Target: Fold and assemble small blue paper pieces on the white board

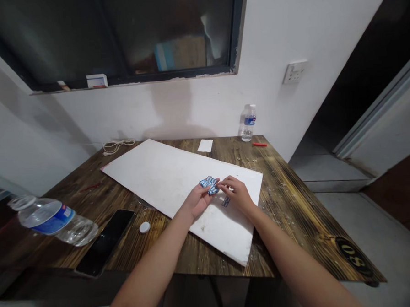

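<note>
Above the white board (pixel 158 174), my left hand (pixel 198 200) holds a fanned bunch of small blue-and-white cards (pixel 209 184) between thumb and fingers. Their print is too small to read. My right hand (pixel 237 192) is beside them, thumb and fingertips pinched together at the bunch's right edge. Whether a card is caught in that pinch, I cannot make out. A small dark blue-and-white piece (pixel 226 201) shows just below the right fingers, over the board.
Left on the wooden table (pixel 298 222) are a large open water bottle (pixel 57 221), a black phone (pixel 106 241) and a white cap (pixel 144 227). Toward the back are a white paper (pixel 205 145), a small bottle (pixel 249 123), a red stick-like object (pixel 259 144) and a coiled cable (pixel 118 145).
</note>
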The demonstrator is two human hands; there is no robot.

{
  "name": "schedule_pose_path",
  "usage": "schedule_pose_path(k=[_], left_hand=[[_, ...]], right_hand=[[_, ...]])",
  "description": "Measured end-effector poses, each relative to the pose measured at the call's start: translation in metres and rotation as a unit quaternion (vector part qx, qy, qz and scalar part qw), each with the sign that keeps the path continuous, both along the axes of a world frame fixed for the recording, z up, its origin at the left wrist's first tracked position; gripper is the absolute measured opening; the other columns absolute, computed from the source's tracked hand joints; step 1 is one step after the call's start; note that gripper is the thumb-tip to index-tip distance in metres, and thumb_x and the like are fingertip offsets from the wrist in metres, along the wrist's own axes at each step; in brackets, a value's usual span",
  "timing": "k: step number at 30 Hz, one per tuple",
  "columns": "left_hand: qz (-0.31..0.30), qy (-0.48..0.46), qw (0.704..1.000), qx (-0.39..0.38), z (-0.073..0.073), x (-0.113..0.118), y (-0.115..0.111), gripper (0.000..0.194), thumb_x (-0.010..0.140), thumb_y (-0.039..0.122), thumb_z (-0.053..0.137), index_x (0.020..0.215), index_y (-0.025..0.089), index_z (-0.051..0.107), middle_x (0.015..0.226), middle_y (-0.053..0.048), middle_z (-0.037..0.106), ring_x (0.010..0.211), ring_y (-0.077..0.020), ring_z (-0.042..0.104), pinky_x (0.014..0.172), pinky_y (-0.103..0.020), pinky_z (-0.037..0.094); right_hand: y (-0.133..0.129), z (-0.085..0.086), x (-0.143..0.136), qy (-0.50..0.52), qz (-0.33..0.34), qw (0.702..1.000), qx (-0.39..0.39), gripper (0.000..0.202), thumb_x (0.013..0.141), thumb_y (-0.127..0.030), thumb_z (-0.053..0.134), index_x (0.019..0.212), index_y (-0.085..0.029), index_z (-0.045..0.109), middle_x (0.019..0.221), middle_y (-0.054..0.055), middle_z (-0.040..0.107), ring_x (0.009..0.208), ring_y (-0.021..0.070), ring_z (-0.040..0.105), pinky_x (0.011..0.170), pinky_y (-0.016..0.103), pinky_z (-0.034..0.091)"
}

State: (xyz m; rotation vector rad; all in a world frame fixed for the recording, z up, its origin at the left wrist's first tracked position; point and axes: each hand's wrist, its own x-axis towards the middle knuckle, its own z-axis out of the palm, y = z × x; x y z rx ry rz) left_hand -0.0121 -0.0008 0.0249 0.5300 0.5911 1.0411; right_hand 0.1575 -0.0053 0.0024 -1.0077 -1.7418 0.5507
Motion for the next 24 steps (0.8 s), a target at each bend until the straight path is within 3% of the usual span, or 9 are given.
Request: schedule_pose_path(k=[6,11,14,19,24], left_hand=[[0.073,-0.028,0.994,-0.079,0.004,-0.004,0.004,0.015,0.088,0.007,0.056,0.099,0.010,0.064,0.102,-0.013,0.069,0.089,-0.0163,0.069,0.068,-0.021,0.055],[0.081,-0.063,0.983,-0.151,0.011,-0.009,0.005,0.006,0.091,0.015,0.057,0.092,0.011,0.062,0.083,-0.006,0.066,0.060,-0.0066,0.062,0.039,-0.011,0.038],[0.085,-0.058,0.979,-0.178,0.016,-0.010,0.003,0.003,0.089,0.013,0.059,0.089,0.013,0.061,0.076,-0.002,0.063,0.053,-0.0041,0.058,0.035,-0.009,0.034],[0.103,-0.049,0.976,-0.185,0.019,-0.013,0.002,0.007,0.089,0.020,0.062,0.085,0.014,0.059,0.069,0.002,0.059,0.049,-0.0028,0.055,0.035,-0.009,0.033],[0.092,-0.046,0.984,-0.142,0.018,-0.016,0.003,0.018,0.084,0.026,0.069,0.083,0.016,0.055,0.064,0.006,0.051,0.045,-0.0019,0.050,0.034,-0.008,0.033]], right_hand=[[0.005,0.002,0.008,-0.007,-0.043,0.998,-0.044,0.022,0.087,-0.036,0.061,0.100,-0.021,0.071,0.084,0.004,0.062,0.070,0.0161,0.054,0.067,0.031,0.045],[0.006,0.003,0.028,-0.157,0.031,0.979,-0.130,0.033,0.067,-0.034,0.082,0.097,-0.024,0.074,0.088,0.004,0.061,0.080,0.0188,0.056,0.075,0.032,0.045],[0.004,0.003,0.034,-0.232,0.052,0.961,-0.141,0.039,0.057,-0.027,0.089,0.094,-0.027,0.076,0.092,0.004,0.060,0.086,0.0202,0.055,0.078,0.032,0.043],[0.005,-0.001,0.031,-0.248,0.049,0.957,-0.144,0.028,0.060,-0.020,0.086,0.085,-0.024,0.074,0.092,0.004,0.061,0.087,0.0198,0.054,0.076,0.030,0.041],[0.007,-0.003,0.029,-0.269,0.051,0.952,-0.135,0.015,0.065,-0.018,0.082,0.076,-0.021,0.073,0.090,0.004,0.062,0.084,0.0183,0.054,0.076,0.029,0.040]])
